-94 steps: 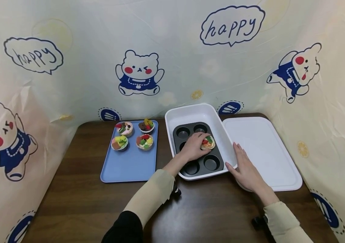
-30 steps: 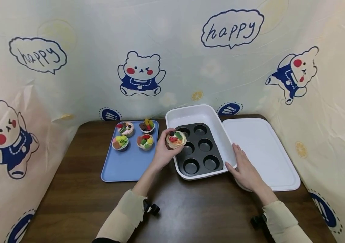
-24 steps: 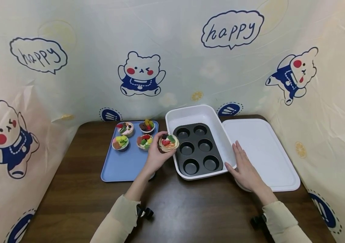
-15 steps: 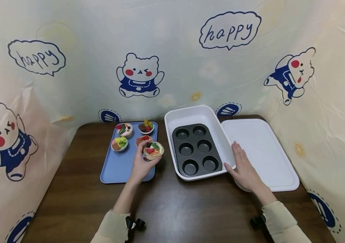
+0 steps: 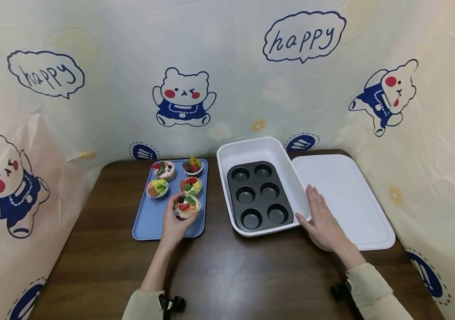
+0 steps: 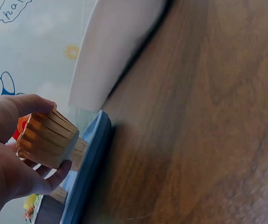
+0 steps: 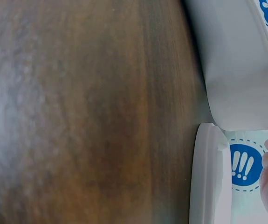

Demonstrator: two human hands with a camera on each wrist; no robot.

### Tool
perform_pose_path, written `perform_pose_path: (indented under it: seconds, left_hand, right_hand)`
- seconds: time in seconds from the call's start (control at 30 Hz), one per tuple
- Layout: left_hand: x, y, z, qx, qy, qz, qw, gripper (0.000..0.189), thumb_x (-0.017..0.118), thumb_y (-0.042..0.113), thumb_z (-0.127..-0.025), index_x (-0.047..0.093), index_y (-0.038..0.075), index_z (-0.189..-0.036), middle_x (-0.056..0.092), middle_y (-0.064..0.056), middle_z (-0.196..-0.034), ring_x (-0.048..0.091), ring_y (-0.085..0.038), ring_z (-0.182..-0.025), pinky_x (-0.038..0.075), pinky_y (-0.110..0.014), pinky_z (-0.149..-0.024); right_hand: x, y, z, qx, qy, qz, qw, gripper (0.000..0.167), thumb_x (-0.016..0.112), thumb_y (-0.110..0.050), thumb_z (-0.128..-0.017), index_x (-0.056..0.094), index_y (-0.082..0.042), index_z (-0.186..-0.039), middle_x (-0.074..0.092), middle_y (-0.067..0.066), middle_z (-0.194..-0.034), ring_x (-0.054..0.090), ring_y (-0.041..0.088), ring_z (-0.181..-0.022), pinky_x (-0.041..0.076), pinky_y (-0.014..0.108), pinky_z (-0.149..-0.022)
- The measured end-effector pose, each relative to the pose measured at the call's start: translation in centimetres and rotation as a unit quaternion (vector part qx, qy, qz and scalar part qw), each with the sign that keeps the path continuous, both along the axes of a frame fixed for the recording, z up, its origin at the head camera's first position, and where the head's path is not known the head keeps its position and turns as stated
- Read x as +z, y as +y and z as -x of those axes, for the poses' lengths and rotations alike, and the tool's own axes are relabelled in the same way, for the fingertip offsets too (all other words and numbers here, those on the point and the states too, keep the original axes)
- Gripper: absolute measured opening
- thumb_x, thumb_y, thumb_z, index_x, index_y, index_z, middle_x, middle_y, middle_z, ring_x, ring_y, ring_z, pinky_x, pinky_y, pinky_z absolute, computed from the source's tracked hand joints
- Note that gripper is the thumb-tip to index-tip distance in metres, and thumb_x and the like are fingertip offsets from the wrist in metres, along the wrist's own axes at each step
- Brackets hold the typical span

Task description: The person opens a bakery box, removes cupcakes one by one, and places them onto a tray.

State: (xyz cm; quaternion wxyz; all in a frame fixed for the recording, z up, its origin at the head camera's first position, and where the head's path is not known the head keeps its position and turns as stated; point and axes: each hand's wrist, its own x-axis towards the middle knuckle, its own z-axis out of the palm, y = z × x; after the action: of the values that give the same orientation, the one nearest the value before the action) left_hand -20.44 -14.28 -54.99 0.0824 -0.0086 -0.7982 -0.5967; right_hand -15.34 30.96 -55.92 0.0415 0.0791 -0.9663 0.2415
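My left hand (image 5: 174, 226) grips a cupcake (image 5: 187, 206) by its sides, above the near half of the blue tray (image 5: 151, 224). Red, green and dark toppings sit on its cream, and the left wrist view shows its ribbed tan cup (image 6: 50, 137) tilted between thumb and fingers. Several other cupcakes (image 5: 157, 188) stand at the tray's far end. My right hand (image 5: 325, 222) lies with straight fingers against the right side of the white bin (image 5: 267, 149). Inside that bin is a dark muffin pan (image 5: 258, 195) whose cups hold nothing.
A white lid (image 5: 345, 200) lies flat on the brown table (image 5: 227, 275), right of the bin. Behind the table hangs a printed cloth (image 5: 243, 80). A strip of table separates the blue tray from the bin.
My left hand has lifted the cupcake out of the muffin pan and carried it left, over the blue tray. The right hand has stayed at the bin's side.
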Motion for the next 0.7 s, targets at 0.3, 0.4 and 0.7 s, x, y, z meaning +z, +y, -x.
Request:
perform_pose_path:
  seconds: [0.3,0.4,0.7]
  left_hand:
    - [-1.4,-0.4,0.2,0.009,0.029,0.018,0.9994,0.073,0.087,-0.007,-0.084,0.052,-0.006,-0.149,0.058,-0.03,-0.151,0.054,-0.039,-0.139,0.033,-0.01,-0.109]
    - [-1.8,-0.4,0.1,0.014,0.04,0.029,0.9987,0.073,0.088,-0.006,-0.084,0.053,-0.006,-0.149,0.059,-0.03,-0.149,0.055,-0.041,-0.138,0.034,-0.011,-0.109]
    - [-2.0,-0.4,-0.2,0.022,0.041,0.062,0.997,0.074,0.089,-0.003,-0.085,0.053,-0.005,-0.149,0.059,-0.029,-0.149,0.055,-0.044,-0.141,0.037,-0.028,-0.116]
  right_hand:
    - [-0.1,0.0,0.1,-0.003,-0.007,-0.007,0.9999,0.098,0.062,-0.045,-0.108,0.007,-0.002,-0.176,0.013,0.023,-0.185,0.014,0.046,-0.171,0.01,0.051,-0.142]
    - [-0.1,0.0,0.2,-0.003,-0.007,-0.004,1.0,0.097,0.062,-0.045,-0.108,0.007,-0.003,-0.176,0.013,0.023,-0.185,0.015,0.046,-0.171,0.011,0.052,-0.142]
    - [-0.2,0.1,0.1,-0.001,-0.005,-0.01,0.9999,0.097,0.062,-0.044,-0.108,0.007,-0.002,-0.176,0.015,0.024,-0.184,0.016,0.046,-0.171,0.009,0.048,-0.143]
